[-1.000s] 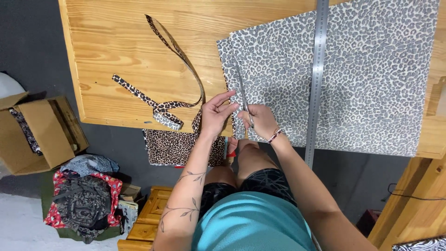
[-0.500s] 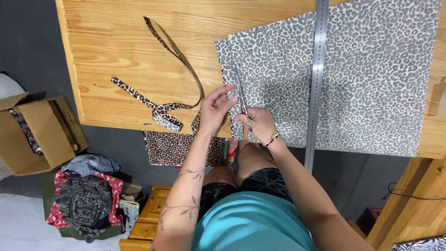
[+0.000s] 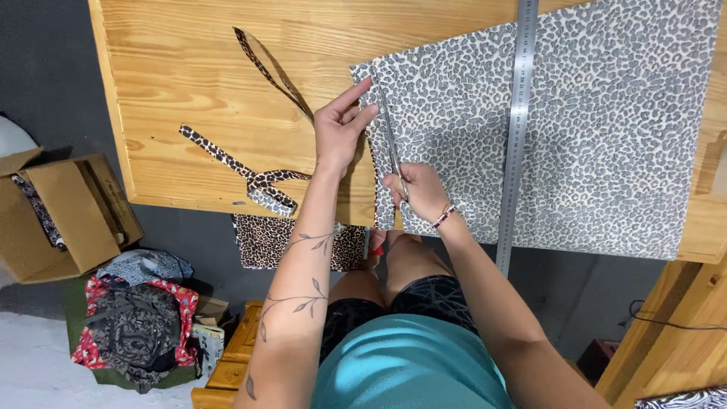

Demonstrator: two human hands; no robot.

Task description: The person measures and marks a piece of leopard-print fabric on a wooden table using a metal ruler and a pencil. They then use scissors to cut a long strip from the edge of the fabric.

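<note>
A large sheet of grey leopard-print fabric [image 3: 591,129] lies on the wooden table [image 3: 189,91]. My right hand [image 3: 415,191] grips scissors [image 3: 393,155] whose blades run up through the fabric near its left edge. My left hand [image 3: 341,129] rests flat beside the cut, fingertips touching the narrow strip at the sheet's left edge. A long metal ruler [image 3: 517,129] lies upright across the fabric, right of the scissors.
Brown leopard-print strips [image 3: 250,178] lie on the table at left. A brown leopard cloth [image 3: 265,241] hangs off the near edge. On the floor sit an open cardboard box [image 3: 60,212] and a pile of clothes [image 3: 136,318].
The scissors have advanced further up into the grey fabric, lengthening the cut. My left hand has slid up along the strip's edge with them.
</note>
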